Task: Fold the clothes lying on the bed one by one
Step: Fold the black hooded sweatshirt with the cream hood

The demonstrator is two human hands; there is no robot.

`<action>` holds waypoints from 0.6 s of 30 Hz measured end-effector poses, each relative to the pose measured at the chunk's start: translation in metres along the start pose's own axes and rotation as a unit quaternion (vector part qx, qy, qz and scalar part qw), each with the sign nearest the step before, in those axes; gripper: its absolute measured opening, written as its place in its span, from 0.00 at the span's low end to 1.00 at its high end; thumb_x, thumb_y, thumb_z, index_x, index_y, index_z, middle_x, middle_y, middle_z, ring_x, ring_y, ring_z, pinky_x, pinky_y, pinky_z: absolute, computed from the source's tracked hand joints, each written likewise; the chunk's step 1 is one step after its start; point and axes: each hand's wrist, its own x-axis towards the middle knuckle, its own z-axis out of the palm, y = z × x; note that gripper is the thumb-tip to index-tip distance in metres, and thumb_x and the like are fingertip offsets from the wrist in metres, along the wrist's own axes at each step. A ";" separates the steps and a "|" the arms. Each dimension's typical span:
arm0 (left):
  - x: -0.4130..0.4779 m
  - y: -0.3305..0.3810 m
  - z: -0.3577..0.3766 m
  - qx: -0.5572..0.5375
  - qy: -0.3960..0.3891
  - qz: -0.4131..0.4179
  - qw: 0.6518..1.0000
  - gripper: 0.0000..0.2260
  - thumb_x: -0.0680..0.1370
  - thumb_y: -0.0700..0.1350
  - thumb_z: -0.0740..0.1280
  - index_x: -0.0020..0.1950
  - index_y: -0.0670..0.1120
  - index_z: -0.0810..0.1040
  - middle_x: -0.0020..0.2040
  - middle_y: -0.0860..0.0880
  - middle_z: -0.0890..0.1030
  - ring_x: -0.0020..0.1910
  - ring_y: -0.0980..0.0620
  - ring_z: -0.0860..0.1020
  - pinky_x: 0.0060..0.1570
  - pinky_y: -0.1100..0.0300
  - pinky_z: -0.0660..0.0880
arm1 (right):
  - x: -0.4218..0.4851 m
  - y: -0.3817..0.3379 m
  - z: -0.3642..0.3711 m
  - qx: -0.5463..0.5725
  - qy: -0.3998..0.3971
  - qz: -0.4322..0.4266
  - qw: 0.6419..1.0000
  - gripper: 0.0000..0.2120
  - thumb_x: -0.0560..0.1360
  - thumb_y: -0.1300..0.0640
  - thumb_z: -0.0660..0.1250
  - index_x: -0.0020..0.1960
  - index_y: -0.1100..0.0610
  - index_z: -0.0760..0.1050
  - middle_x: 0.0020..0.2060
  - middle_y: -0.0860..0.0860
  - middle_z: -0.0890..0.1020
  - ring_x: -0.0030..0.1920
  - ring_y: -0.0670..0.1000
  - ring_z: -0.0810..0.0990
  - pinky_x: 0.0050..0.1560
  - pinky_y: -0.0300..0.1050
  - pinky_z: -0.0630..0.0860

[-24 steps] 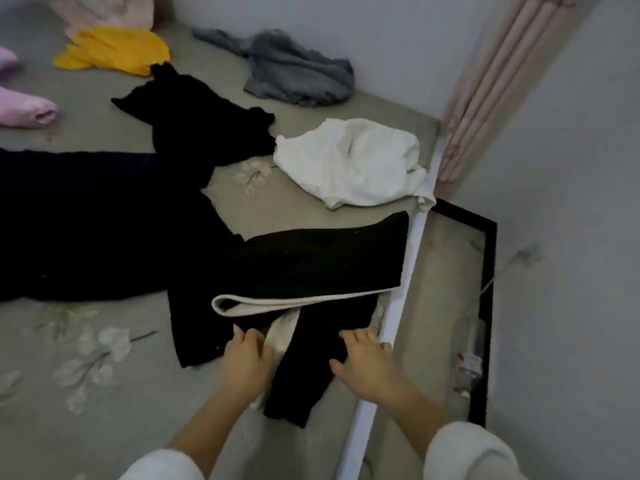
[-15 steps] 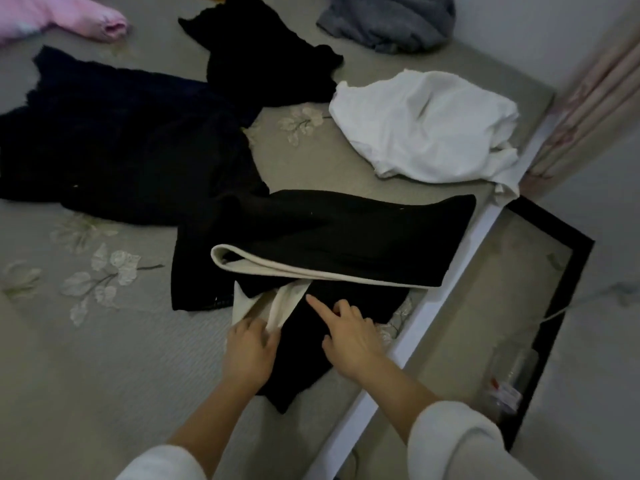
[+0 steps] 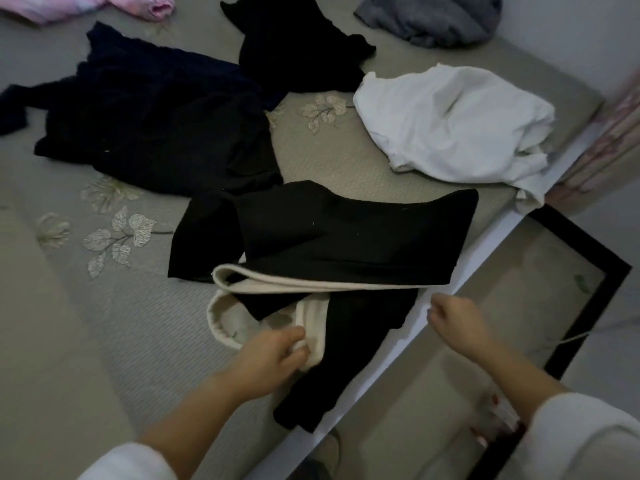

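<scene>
One grey leaf-embroidered bed (image 3: 104, 341), six garments: one black cream-lined garment (image 3: 346, 237) near, one black ruffled top (image 3: 298, 53) far, one navy knit (image 3: 156, 126) left, one white crumpled shirt (image 3: 450, 123) right, one grey heap (image 3: 433, 19) and one pink piece (image 3: 69, 5) far.

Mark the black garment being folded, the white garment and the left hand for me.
black garment (image 3: 346, 237), head view, middle of its folded upper panel.
white garment (image 3: 450, 123), head view, centre of the crumpled heap.
left hand (image 3: 273, 353), head view, back of the hand.
</scene>
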 end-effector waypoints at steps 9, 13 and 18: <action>-0.012 0.007 0.030 0.280 0.202 0.018 0.938 0.22 0.70 0.51 0.69 0.62 0.49 0.74 0.64 0.46 0.73 0.61 0.47 0.71 0.58 0.52 0.71 | -0.003 -0.067 0.043 0.467 -0.097 0.195 0.857 0.20 0.77 0.51 0.66 0.61 0.67 0.73 0.45 0.57 0.79 0.42 0.52 0.79 0.41 0.45 0.78; -0.003 -0.019 0.011 0.339 0.154 -0.165 0.913 0.48 0.60 0.54 0.79 0.76 0.50 0.61 0.68 0.37 0.70 0.63 0.38 0.71 0.56 0.42 0.72 | 0.010 -0.089 0.057 0.663 -0.046 0.278 0.693 0.25 0.73 0.48 0.72 0.63 0.61 0.71 0.51 0.56 0.77 0.51 0.54 0.78 0.44 0.44 0.78; 0.027 -0.020 -0.034 0.137 0.082 -0.255 0.954 0.07 0.76 0.45 0.62 0.50 0.45 0.75 0.40 0.50 0.78 0.39 0.49 0.78 0.41 0.55 0.76 | 0.040 -0.087 0.022 0.745 -0.010 0.316 0.587 0.08 0.73 0.57 0.71 0.47 0.59 0.75 0.34 0.53 0.76 0.32 0.48 0.73 0.28 0.38 0.72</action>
